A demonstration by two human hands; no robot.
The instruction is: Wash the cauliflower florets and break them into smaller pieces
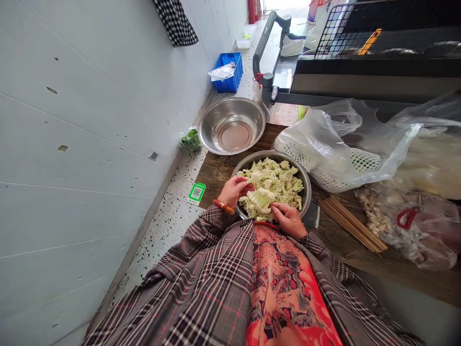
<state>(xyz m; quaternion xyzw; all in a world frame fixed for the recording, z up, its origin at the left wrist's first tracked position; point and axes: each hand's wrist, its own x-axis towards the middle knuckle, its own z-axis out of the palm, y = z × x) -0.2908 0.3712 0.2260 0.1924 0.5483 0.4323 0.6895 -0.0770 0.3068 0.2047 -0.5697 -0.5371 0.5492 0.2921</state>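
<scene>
A steel bowl (308, 192) full of pale cauliflower florets (279, 173) stands on the dark wooden table in front of me. My left hand (233, 190), with an amber-coloured bracelet at the wrist, is over the bowl's left side, its fingers closed on a piece of cauliflower. At the near right rim, my right hand (289, 220) has thumb and fingers pinched at the edge of a larger cauliflower floret (260, 199). Its fingertips partly hide the contact. Right of the bowl lies a bundle of thin wooden skewers (353, 223).
Behind the bowl sits a wide steel basin (232, 125). White plastic baskets (333, 178) under clear bags, and red-handled scissors (407, 217) on a bagged food, are to the right. A green QR card (196, 192) lies left. A blue crate (230, 77) stands farther back.
</scene>
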